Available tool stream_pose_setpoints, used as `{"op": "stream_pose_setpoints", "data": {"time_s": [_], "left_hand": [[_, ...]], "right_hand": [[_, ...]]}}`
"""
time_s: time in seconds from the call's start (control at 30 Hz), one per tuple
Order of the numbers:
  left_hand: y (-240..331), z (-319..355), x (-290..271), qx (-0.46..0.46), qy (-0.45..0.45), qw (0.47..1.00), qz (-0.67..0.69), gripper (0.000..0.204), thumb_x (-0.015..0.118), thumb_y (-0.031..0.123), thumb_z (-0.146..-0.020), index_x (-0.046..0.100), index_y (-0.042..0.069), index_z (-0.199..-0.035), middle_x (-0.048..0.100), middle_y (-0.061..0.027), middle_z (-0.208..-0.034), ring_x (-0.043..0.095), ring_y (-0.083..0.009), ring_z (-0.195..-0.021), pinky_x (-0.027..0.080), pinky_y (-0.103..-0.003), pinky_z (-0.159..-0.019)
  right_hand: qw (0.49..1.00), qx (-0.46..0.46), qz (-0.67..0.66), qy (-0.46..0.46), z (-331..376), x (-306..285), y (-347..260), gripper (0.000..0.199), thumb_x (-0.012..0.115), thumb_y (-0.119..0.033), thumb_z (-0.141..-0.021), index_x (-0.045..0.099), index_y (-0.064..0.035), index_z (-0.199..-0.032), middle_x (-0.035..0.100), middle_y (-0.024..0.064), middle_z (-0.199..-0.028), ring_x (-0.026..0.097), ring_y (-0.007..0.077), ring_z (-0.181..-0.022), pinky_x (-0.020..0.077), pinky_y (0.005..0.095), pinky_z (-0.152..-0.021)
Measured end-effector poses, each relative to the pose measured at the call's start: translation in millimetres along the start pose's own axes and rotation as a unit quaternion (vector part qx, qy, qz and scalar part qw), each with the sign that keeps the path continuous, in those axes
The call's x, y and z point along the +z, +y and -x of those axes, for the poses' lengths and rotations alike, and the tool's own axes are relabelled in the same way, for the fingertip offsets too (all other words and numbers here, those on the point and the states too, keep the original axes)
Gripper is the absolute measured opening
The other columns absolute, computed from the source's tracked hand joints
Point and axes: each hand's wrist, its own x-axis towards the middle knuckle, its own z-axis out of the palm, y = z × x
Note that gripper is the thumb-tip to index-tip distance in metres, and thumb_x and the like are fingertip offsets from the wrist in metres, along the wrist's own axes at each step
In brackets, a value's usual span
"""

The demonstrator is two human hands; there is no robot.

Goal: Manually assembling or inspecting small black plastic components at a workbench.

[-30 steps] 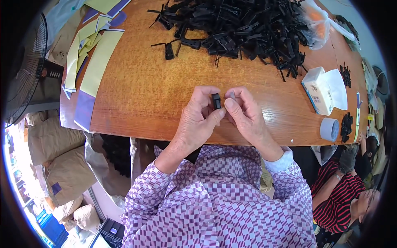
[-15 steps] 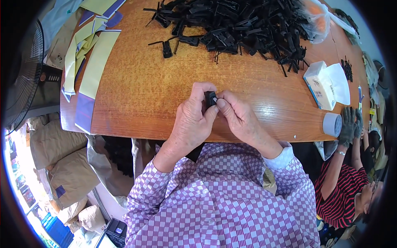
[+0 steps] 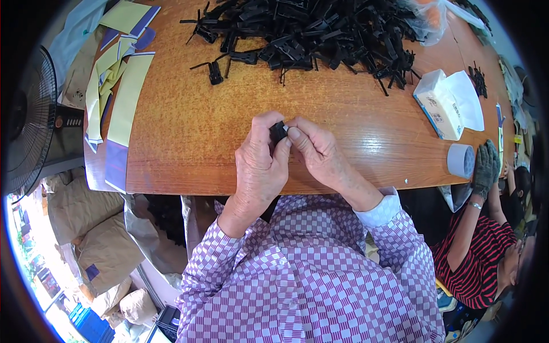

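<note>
Pinching a small black part [image 3: 278,132] between thumb and fingers of the left hand [image 3: 257,157], above the near side of the bench [image 3: 171,114]. Closed at the fingertips of the right hand [image 3: 323,157], apparently on a small pale bit [image 3: 286,128] at the black part's right side; too small to tell whether touching it. Lying between both hands, nearer the left, with long axis seemingly running away from the body, though partly covered by fingers. Set well apart from a heap of black parts [image 3: 320,34] farther across the bench.
</note>
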Motion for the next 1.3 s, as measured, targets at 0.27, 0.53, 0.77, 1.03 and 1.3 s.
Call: {"op": "stream_pose_setpoints", "data": {"time_s": [0.27,0.53,0.77,1.03,1.3], "left_hand": [[2,-4,-18,-0.092,0.003,0.939,0.332,0.031,0.052,-0.002,-0.089,0.044,0.007,-0.117,0.057,-0.0071,-0.094,0.056,-0.0112,-0.068,0.044,-0.022,-0.055],[-12,3,-35,-0.216,-0.044,0.799,0.560,0.035,0.046,0.013,-0.096,0.045,0.007,-0.131,0.056,-0.0035,-0.087,0.054,-0.0069,-0.064,0.038,-0.016,-0.048],[-5,10,-39,-0.198,-0.137,0.811,0.533,0.037,0.048,0.015,-0.096,0.046,0.005,-0.131,0.058,-0.0049,-0.080,0.048,-0.0077,-0.052,0.031,-0.017,-0.042],[3,10,-35,-0.115,-0.152,0.908,0.374,0.038,0.047,0.010,-0.096,0.042,0.005,-0.133,0.059,-0.0070,-0.091,0.055,-0.0074,-0.064,0.033,-0.015,-0.045],[1,10,-14,0.026,-0.029,0.990,0.133,0.037,0.053,-0.002,-0.090,0.050,0.005,-0.125,0.064,-0.0146,-0.099,0.065,-0.0156,-0.090,0.051,-0.027,-0.075]], "right_hand": [[0.998,0.058,-0.009,0.020,-2,-2,-15,0.021,0.050,-0.019,-0.097,0.050,-0.0012,-0.107,0.049,-0.0005,-0.069,0.043,0.0047,-0.058,0.0343,0.0207,-0.049],[0.987,0.049,-0.155,-0.019,-5,12,-24,0.020,0.054,-0.013,-0.094,0.052,-0.0019,-0.111,0.060,0.0037,-0.077,0.046,0.0024,-0.053,0.0325,0.0146,-0.041],[0.954,0.170,-0.235,-0.078,-10,1,-27,0.025,0.064,-0.021,-0.089,0.056,-0.0059,-0.108,0.057,-0.0034,-0.073,0.039,-0.0002,-0.051,0.0258,0.0162,-0.041],[0.970,0.156,-0.165,-0.083,-9,-12,-27,0.023,0.065,-0.017,-0.088,0.058,-0.0048,-0.106,0.052,-0.0058,-0.076,0.046,0.0019,-0.063,0.0355,0.0162,-0.054],[0.990,0.061,-0.126,0.007,6,3,-29,0.032,0.051,-0.029,-0.097,0.054,-0.0022,-0.114,0.046,-0.0059,-0.070,0.037,0.0007,-0.055,0.0253,0.0161,-0.045]]}}
